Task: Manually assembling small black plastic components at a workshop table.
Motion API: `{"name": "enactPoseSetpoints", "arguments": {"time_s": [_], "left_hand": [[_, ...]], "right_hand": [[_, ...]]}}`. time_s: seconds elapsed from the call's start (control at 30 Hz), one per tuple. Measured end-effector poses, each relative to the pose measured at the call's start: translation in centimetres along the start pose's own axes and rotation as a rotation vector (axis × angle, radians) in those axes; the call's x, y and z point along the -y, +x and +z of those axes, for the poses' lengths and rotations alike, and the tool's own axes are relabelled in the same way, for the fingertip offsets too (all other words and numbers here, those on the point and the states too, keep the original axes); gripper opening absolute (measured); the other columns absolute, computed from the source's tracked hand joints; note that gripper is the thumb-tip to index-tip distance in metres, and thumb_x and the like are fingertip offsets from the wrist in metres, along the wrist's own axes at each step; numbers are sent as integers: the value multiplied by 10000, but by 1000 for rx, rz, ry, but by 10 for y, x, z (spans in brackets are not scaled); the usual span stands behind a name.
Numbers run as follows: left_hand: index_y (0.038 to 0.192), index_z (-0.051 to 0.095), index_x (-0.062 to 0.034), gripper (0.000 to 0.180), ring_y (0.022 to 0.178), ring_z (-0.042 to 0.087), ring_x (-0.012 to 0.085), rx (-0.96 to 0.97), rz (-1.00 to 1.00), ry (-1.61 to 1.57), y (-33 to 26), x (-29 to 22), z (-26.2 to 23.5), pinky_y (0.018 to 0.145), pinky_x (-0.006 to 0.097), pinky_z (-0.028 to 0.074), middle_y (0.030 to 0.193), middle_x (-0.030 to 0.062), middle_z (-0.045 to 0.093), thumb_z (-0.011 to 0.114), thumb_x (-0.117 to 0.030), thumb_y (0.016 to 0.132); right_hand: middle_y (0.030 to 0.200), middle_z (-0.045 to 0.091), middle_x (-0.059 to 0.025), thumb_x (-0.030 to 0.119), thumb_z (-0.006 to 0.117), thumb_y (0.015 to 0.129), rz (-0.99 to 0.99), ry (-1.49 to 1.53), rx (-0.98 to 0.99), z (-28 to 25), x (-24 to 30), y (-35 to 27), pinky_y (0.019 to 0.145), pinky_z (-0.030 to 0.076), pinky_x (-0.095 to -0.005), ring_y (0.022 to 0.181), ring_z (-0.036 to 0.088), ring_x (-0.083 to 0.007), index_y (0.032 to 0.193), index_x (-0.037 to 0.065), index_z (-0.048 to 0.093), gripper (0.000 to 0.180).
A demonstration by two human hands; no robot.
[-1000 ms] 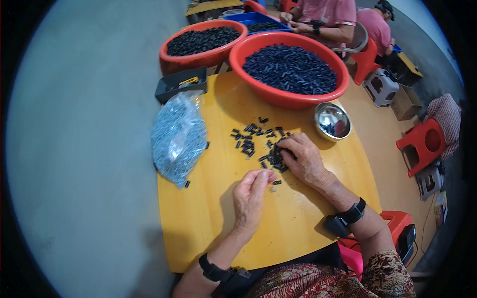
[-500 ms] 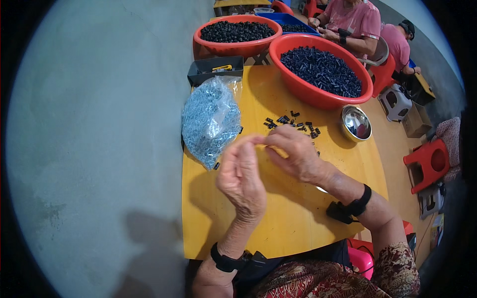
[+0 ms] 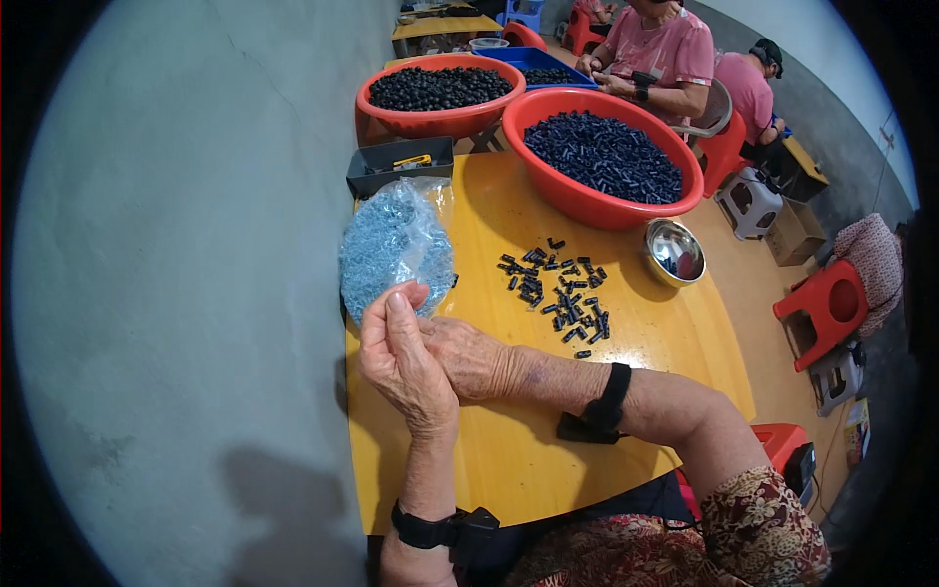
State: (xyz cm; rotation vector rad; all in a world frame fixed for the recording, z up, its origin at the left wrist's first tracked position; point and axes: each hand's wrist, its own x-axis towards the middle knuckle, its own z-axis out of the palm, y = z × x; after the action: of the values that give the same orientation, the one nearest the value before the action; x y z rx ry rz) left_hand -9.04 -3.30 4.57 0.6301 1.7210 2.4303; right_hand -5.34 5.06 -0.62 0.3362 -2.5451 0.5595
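My left hand [image 3: 403,357] is raised over the near left part of the yellow table, its thumb pressed to the curled fingers. Whatever lies in that pinch, if anything, is too small or hidden. Right up against its palm side is my right hand [image 3: 468,360], back upward, with its fingers hidden behind the left one. Just beyond both hands lies a clear plastic bag [image 3: 391,245] full of small silvery-blue pieces. Short black cylindrical parts [image 3: 569,305] are scattered on the table to the right of the bag.
Two red basins stand at the back, one with black round parts [image 3: 440,90], the nearer with dark short tubes [image 3: 606,157]. A steel bowl [image 3: 675,252] sits at the table's right. A grey tray [image 3: 377,174] holds a yellow cutter [image 3: 413,160]. People in pink sit beyond.
My right hand has come left and nearer, from above the scattered parts to against my left hand. My left hand has shifted left. The view has tilted slightly, showing more of the scattered parts.
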Motion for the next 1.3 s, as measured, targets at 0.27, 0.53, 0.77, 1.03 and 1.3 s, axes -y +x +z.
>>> {"name": "enactPoseSetpoints", "arguments": {"time_s": [0.27, 0.53, 0.77, 1.03, 1.3], "left_hand": [[982, 632, 49, 282, 898, 619, 171, 30, 7, -4, -4, 10, 5, 855, 322, 486, 925, 113, 667, 515, -207, 995], [979, 638, 49, 271, 878, 626, 159, 74, -56, -2, -7, 12, 9, 842, 300, 489, 902, 100, 668, 525, -197, 992], [990, 646, 41, 199, 880, 615, 130, 295, -163, 5, -14, 33, 12, 812, 279, 498, 928, 82, 669, 558, -137, 970], [1037, 638, 40, 161, 856, 608, 103, 475, -324, -27, -31, 48, 26, 795, 243, 492, 941, 51, 669, 604, -80, 936], [1000, 620, -36, 116, 734, 561, 66, 495, -590, -83, -34, 49, 18, 670, 191, 428, 885, 8, 641, 644, -105, 911]], "right_hand": [[962, 580, -98, 225, 699, 700, 27, -93, 98, -11, 3, -14, 782, 462, -376, 921, 535, -255, 931, 30, 628, 311], [911, 577, -94, 189, 663, 716, 41, -280, 114, -22, 4, -31, 744, 471, -368, 851, 564, -256, 836, 39, 619, 198], [858, 563, -135, -18, 602, 724, 298, -86, -225, -59, 12, -54, 672, 515, -406, 824, 603, -325, 995, 35, 558, 280], [874, 572, -145, -46, 613, 768, 462, 101, -352, -80, 8, -82, 675, 508, -398, 812, 605, -332, 972, 26, 558, 224], [859, 572, -128, -36, 649, 783, 377, 50, -359, -83, 6, -88, 674, 514, -370, 818, 614, -310, 973, 28, 574, 215]]}}
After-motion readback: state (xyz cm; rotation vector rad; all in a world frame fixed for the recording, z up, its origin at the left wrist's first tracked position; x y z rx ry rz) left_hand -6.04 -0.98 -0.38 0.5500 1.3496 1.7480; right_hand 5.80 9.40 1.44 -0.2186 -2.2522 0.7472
